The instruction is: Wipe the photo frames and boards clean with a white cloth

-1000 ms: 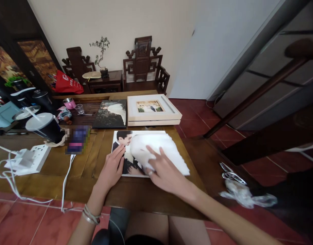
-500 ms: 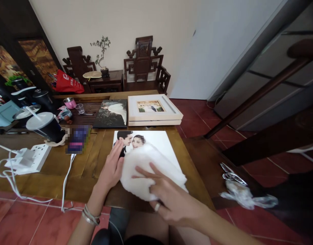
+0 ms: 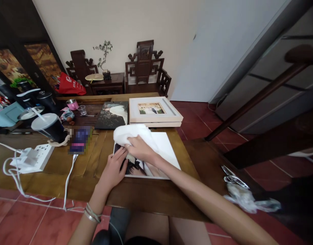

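Observation:
A white photo panel [image 3: 168, 144] with a printed portrait lies flat near the table's right end. My left hand [image 3: 117, 168] rests on its left edge, fingers stretched out and holding nothing. My right hand [image 3: 141, 148] is closed on a folded white cloth [image 3: 132, 132], pressed over the panel's upper left part. The cloth and my right forearm hide much of the picture, including the upper portrait.
Behind the panel are a dark photo board [image 3: 111, 117] and stacked light wooden frames [image 3: 156, 119]. To the left lie a phone [image 3: 80, 140], a lidded cup [image 3: 50, 127] and a white power strip [image 3: 42, 158] with cables. Scissors [image 3: 235, 177] and crumpled plastic [image 3: 248, 200] sit lower right.
My right hand has moved the cloth up and left, from the panel's lower middle to its top left. The lower part of the print now shows. My left hand stays at the left edge.

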`<move>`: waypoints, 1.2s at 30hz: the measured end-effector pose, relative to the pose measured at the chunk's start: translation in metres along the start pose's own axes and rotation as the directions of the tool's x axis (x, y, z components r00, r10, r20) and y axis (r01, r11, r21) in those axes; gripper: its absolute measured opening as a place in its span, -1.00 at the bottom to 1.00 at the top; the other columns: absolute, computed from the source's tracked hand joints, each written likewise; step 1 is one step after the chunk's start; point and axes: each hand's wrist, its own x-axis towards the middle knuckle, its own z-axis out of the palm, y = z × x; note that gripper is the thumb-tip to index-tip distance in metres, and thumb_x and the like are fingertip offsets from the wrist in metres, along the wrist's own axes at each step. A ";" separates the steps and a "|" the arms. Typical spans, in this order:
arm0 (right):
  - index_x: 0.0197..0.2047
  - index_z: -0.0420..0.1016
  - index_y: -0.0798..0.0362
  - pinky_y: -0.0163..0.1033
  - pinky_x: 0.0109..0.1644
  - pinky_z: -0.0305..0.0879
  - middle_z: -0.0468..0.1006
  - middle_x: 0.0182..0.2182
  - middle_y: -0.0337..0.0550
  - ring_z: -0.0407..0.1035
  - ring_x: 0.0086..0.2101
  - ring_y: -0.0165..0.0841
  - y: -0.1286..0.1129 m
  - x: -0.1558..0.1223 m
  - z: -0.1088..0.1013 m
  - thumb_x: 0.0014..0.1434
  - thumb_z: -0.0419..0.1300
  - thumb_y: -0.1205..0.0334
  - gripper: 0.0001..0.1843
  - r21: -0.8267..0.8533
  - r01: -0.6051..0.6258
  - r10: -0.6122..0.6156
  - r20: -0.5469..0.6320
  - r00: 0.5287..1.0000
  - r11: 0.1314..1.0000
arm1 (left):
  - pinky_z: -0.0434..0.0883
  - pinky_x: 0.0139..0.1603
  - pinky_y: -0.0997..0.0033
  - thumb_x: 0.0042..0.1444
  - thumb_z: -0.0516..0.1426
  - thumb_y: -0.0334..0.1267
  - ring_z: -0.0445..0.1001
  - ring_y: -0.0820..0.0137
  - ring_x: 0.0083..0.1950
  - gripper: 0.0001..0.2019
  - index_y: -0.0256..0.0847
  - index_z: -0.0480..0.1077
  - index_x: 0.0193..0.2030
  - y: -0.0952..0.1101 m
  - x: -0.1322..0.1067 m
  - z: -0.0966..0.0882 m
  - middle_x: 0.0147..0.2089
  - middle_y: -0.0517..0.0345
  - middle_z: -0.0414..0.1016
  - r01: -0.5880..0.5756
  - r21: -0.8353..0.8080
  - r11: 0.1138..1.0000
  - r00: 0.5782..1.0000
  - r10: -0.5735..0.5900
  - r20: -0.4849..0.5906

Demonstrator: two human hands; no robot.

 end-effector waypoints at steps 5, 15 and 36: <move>-0.19 0.49 0.13 0.00 0.20 -0.04 0.55 -0.06 0.06 0.35 0.00 -0.10 -0.009 0.005 0.009 0.19 -0.03 0.32 -0.72 -0.013 0.015 -0.016 -0.007 1.000 1.000 | 0.27 0.20 0.07 0.28 -0.05 -0.35 0.20 0.19 0.34 -0.63 -0.19 0.27 0.20 -0.001 0.001 0.000 0.26 -0.10 0.33 0.005 -0.027 1.000 1.000 -0.005 -0.001; -0.38 0.38 0.06 0.09 0.23 -0.03 0.58 -0.22 0.08 0.37 0.00 -0.06 0.078 -0.059 -0.020 0.21 -0.09 0.33 -0.76 -0.152 -0.086 0.058 -0.178 0.982 0.985 | 0.24 0.23 0.04 0.31 -0.08 -0.30 0.13 0.24 0.38 -0.60 -0.16 0.18 0.27 0.000 -0.001 0.002 0.34 -0.09 0.22 0.013 -0.010 1.000 1.000 -0.013 -0.013; -0.33 0.41 0.14 0.24 0.26 -0.10 0.51 -0.03 0.25 0.16 0.21 -0.02 0.071 -0.058 -0.020 0.21 -0.08 0.35 -0.75 -0.140 -0.056 0.035 -0.149 0.988 0.989 | 0.18 0.28 0.05 0.30 -0.06 -0.30 0.11 0.27 0.39 -0.60 -0.14 0.18 0.27 -0.003 0.000 0.001 0.35 -0.05 0.20 0.010 -0.026 1.000 1.000 -0.010 -0.015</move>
